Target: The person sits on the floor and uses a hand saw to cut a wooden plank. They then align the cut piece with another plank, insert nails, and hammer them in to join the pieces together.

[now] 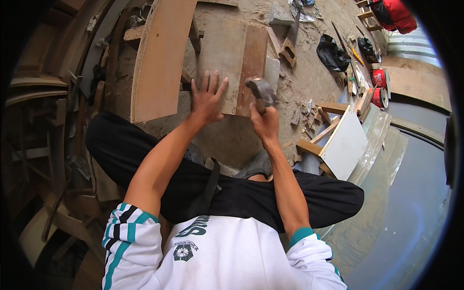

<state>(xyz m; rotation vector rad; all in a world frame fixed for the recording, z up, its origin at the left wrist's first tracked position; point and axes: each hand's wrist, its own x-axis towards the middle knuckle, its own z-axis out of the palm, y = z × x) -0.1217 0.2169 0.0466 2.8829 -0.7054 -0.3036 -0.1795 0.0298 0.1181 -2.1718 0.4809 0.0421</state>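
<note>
My left hand (pixel 208 99) lies flat with fingers spread on a pale wooden board (pixel 221 48) in front of me. Along that board's right side runs a darker brown wood strip (pixel 253 58). In my right hand (pixel 265 121) is a hammer (pixel 261 91), gripped by its handle, its blurred metal head just over the brown strip. A wide orange-brown wooden panel (pixel 164 58) stands on the left of the pale board, close to my left hand. Whether a nail is under the hammer I cannot make out.
A handsaw (pixel 288 50) lies beyond the boards to the right. On the dirt floor are a black plastic bag (pixel 332 54), red cans (pixel 380 77) and wood scraps. A white-topped wooden piece (pixel 344 142) sits by my right knee. Stacked timber (pixel 38 87) crowds the left.
</note>
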